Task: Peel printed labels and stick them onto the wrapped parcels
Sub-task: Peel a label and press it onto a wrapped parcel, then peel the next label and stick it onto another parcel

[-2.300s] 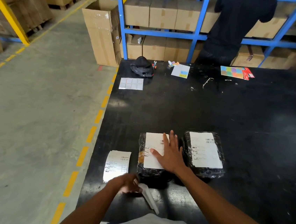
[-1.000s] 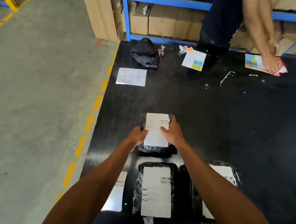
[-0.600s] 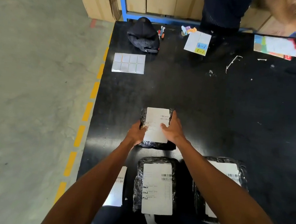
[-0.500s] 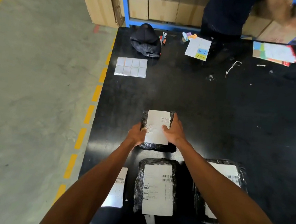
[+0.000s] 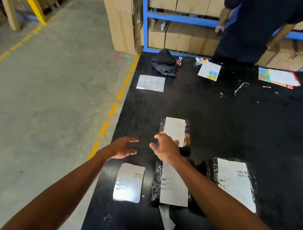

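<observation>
Likely thin and floppy, the loose label wants lifting by a corner, while left hand and right hand are spread, empty.

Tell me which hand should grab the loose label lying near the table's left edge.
Probably the left hand: it's open, empty and nearest the loose label. The right hand is by the far parcel.

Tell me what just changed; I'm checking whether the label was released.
Both hands let go of the far parcel: the left hand moved off leftward, the right hand drew back to its near edge, both open. It, the middle parcel, the right parcel and the loose label stayed put.
</observation>
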